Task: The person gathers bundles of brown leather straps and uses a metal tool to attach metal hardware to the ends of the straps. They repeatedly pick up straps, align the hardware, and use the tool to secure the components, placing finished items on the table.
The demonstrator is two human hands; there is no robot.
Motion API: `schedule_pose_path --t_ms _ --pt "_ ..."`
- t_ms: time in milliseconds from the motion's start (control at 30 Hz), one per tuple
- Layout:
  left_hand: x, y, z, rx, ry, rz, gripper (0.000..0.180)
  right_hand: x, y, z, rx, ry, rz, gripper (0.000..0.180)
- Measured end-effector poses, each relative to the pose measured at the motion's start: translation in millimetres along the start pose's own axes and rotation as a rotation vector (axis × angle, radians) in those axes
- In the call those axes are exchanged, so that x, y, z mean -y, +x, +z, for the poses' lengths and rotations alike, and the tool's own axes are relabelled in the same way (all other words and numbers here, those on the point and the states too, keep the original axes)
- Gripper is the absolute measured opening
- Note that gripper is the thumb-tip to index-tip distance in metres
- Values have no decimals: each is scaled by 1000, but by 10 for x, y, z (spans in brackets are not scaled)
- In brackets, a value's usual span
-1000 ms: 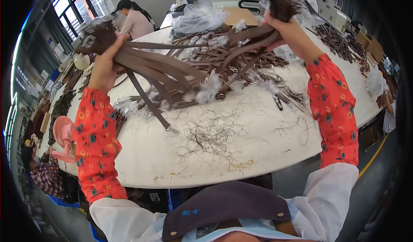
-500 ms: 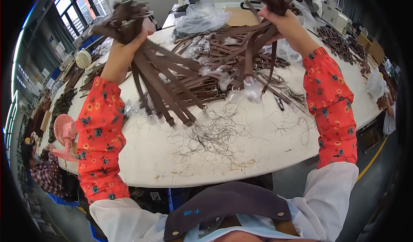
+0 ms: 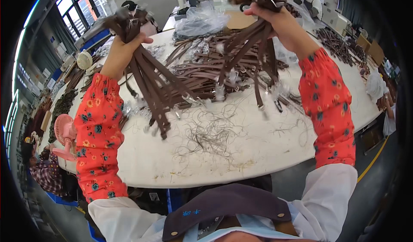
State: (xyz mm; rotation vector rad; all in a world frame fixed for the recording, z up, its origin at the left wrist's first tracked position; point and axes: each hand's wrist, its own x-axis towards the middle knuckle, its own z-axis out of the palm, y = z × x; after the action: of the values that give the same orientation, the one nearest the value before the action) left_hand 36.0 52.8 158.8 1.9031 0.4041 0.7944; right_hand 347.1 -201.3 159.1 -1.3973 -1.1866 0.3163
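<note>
My left hand [image 3: 120,56] is closed around a bunch of narrow brown straps [image 3: 148,80], held up over the left of the table. Their loose ends hang down and fan toward the right, while a tangle with metal fittings tops my fist. Raised farther right, my right hand [image 3: 290,30] grips a second bunch of brown straps [image 3: 246,44], whose tails dangle in two groups; metal parts show above the fist. Beneath and between both hands lies a pile of similar straps [image 3: 198,72] with small clear plastic wraps on some ends.
Loose dark threads [image 3: 211,134] are scattered over the white table [image 3: 258,151]. Clear plastic bags [image 3: 202,21] lie behind the pile. A pink fan [image 3: 65,132] stands at the left edge. More straps [image 3: 335,44] lie far right; a masked person [image 3: 313,3] is at the back.
The hanging straps in both bunches have swung, and those in my right hand have spread apart. My right hand has shifted slightly upward and left. Both bunches remain held.
</note>
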Motion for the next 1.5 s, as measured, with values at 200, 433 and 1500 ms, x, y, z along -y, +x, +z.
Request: schedule_pose_path --t_ms 200,433,1500 --pt "-244 -150 50 67 96 146 34 -66 5 -69 35 -26 115 47" --pt "-261 81 183 -24 137 182 33 194 72 105 37 -208 43 39" --pt "42 -126 928 377 -621 214 58 378 329 1330 -271 -646 -997 62"
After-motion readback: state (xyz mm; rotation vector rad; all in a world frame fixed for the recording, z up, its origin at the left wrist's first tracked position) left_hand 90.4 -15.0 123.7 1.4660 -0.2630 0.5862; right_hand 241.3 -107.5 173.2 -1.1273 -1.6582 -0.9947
